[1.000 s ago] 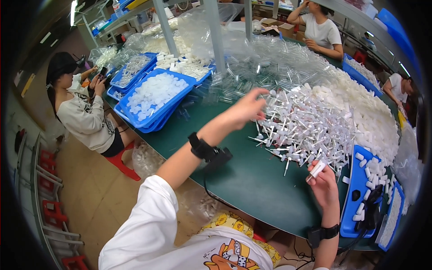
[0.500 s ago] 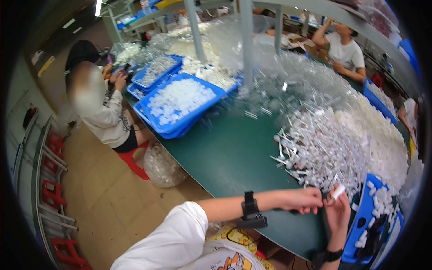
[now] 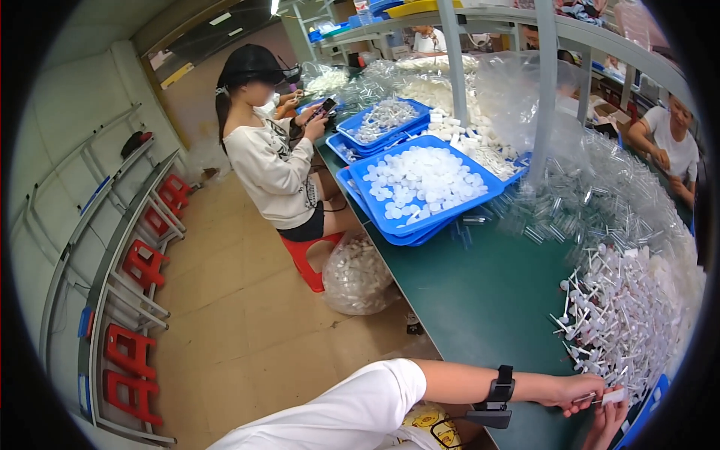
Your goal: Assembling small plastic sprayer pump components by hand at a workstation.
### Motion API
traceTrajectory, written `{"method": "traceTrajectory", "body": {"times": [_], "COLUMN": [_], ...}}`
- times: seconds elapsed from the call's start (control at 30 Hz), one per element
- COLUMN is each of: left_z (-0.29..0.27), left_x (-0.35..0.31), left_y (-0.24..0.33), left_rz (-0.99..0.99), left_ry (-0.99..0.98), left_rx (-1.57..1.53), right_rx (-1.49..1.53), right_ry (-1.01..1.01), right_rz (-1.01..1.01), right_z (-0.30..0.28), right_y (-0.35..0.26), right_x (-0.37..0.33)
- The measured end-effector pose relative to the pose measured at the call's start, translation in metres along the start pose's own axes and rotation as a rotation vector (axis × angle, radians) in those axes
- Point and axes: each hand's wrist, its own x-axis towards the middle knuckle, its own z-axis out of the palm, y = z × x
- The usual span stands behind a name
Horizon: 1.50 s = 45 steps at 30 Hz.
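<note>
My left hand (image 3: pixel 574 391), with a black strap and box on its wrist, is closed at the fingertips on a thin rod (image 3: pixel 587 397). Beside it, my right hand (image 3: pixel 610 424) pinches a small white plastic cap (image 3: pixel 613 396), with its lower part cut off by the dark rim of the view. The rod points toward the cap; whether the two touch is too small to tell. Just beyond both hands spreads a heap of small white-and-clear plastic sticks with wider ends (image 3: pixel 619 315).
Stacked blue trays (image 3: pixel 382 217) hold round white pieces (image 3: pixel 427 180). Clear tubes (image 3: pixel 562 210) lie heaped by grey shelf posts (image 3: pixel 546 97). A blue tray edge (image 3: pixel 651 412) shows beside my right hand. A person with a phone (image 3: pixel 262 172) sits on a red stool; another person (image 3: pixel 670 142) sits across.
The view has swung left, so the hands now appear at the lower right edge. My left fingers have come close to the cap, with a thin rod showing between them.
</note>
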Motion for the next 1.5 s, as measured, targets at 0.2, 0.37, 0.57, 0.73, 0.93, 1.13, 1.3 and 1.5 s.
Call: {"method": "traceTrajectory", "body": {"times": [0.2,0.37,0.57,0.73,0.93,1.13,1.3,1.5], "left_z": [0.000,0.001,0.002,0.003,0.005,0.001,0.003,0.010], "left_x": [0.003,-0.002,-0.006,-0.006,-0.007,-0.002,-0.006,-0.008], "left_y": [0.002,0.004,0.007,0.007,0.008,0.003,0.008,0.011], "left_rz": [0.027,0.069,0.089,0.033,0.002,-0.004,-0.003,0.012], "left_ry": [-0.012,-0.017,-0.068,-0.082,-0.096,-0.100,-0.116,-0.100], "left_rx": [0.115,0.130,0.091,0.024,0.003,-0.017,-0.009,0.041], "right_rx": [-0.071,-0.154,-0.187,-0.229,-0.178,-0.137,-0.106,0.023], "right_ry": [0.038,0.036,0.071,0.054,0.044,0.026,0.070,0.064], "right_rz": [-0.017,-0.030,-0.043,-0.070,-0.101,-0.108,-0.111,-0.152], "right_z": [0.005,0.004,0.003,0.005,-0.004,0.003,0.001,-0.008], "right_y": [0.000,0.000,0.002,0.004,0.011,0.008,0.010,0.009], "right_x": [0.001,0.001,-0.002,0.000,0.002,0.003,0.004,0.002]}}
